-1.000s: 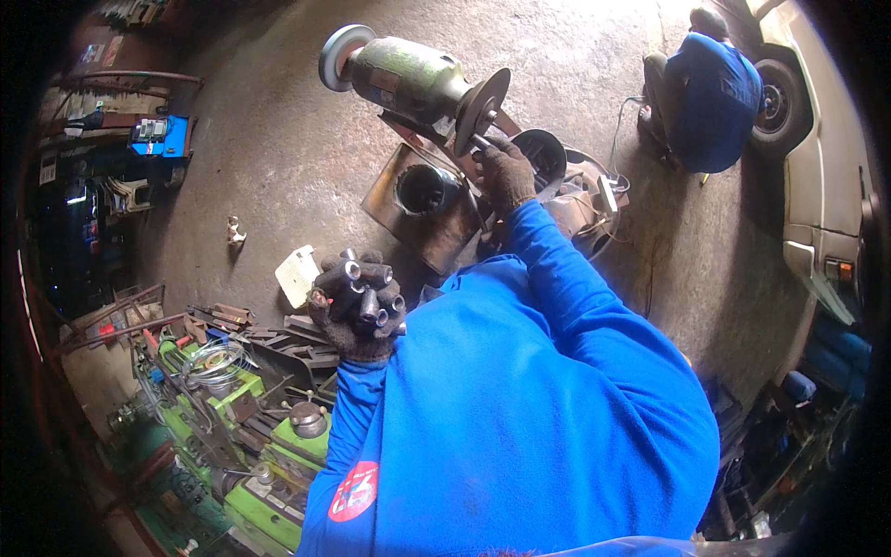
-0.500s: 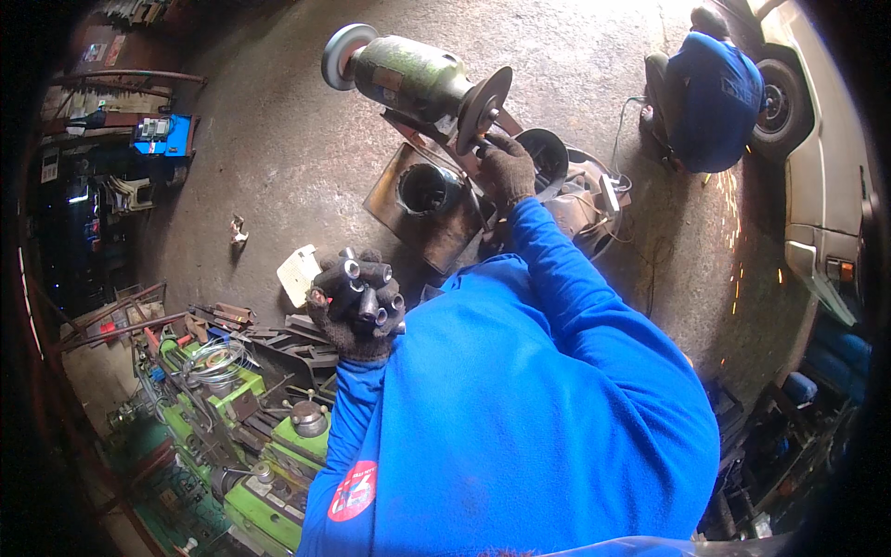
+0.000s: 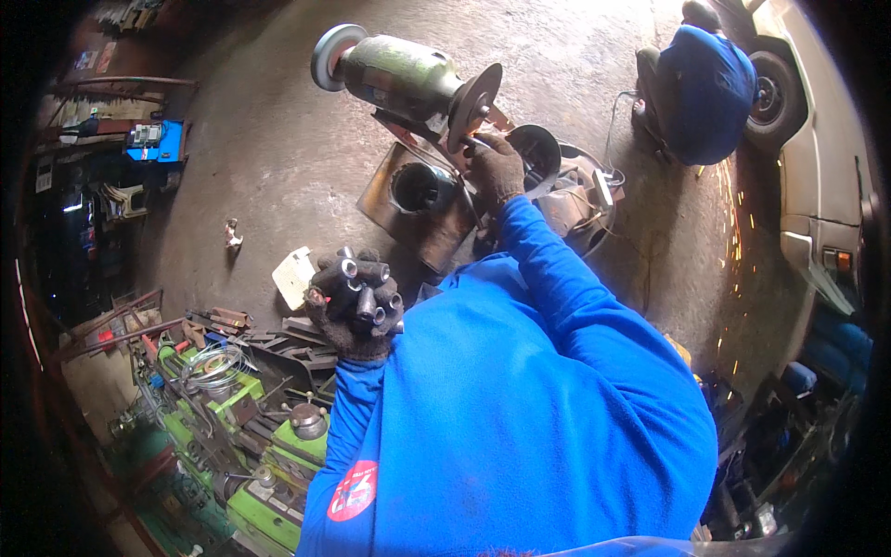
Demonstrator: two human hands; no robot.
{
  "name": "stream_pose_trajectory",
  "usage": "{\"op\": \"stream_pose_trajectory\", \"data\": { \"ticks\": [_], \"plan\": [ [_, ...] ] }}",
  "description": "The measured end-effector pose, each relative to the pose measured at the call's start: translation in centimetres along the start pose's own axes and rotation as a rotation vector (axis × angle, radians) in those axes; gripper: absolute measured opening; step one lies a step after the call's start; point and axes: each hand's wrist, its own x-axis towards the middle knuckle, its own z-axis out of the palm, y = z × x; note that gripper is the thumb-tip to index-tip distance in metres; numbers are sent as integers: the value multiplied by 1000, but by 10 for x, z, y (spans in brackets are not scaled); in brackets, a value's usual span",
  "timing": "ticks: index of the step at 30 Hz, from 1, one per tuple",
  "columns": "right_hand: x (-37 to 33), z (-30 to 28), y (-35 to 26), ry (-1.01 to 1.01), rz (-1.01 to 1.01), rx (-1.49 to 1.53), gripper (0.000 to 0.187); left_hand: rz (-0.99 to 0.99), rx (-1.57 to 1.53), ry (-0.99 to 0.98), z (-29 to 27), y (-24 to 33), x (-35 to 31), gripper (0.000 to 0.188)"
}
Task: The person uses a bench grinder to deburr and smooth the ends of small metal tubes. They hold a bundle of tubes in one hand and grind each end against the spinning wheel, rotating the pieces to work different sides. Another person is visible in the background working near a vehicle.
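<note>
Left hand point(image 3: 350, 336) clasped round tubes point(image 3: 367, 303), left of centre, right hand point(image 3: 497, 170) clamped on metal piece point(image 3: 477, 142) by disc point(image 3: 471, 100), upper centre

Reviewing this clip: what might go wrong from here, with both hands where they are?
The gloved right hand holds a small metal piece right at the grinder's disc; if the disc is spinning, it could snag the glove or kick the piece away.

The left hand carries a heap of short metal tubes; one might slip out.

Sparks fly between the crouching co-worker and the pale vehicle, possibly scorching something nearby.
</note>
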Motion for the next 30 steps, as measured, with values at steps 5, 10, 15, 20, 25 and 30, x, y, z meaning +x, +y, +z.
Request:
{"op": "stream_pose_trajectory", "data": {
  "ticks": [5,10,15,20,25,30],
  "plan": [
    [-6,-9,-2,-132,-160,33,36,-91,-150,-55,-10,-1,1,54],
    [-61,-6,-22,-237,-663,-217,42,-82,-203,-26,-6,-2,-3,49],
    [-99,-5,-43,-250,-438,-4,37,-90,-198,-56,-7,2,-4,51],
    [-103,-14,-49,-230,-816,-444,27,-84,-211,-44,4,-4,-4,51],
    [-103,-18,-47,-257,-801,-414,22,-41,-161,-93,-9,-4,-7,61],
    [-108,-22,-51,-269,-793,-426,21,-35,-99,-156,-36,2,-12,69]
  ]
}}
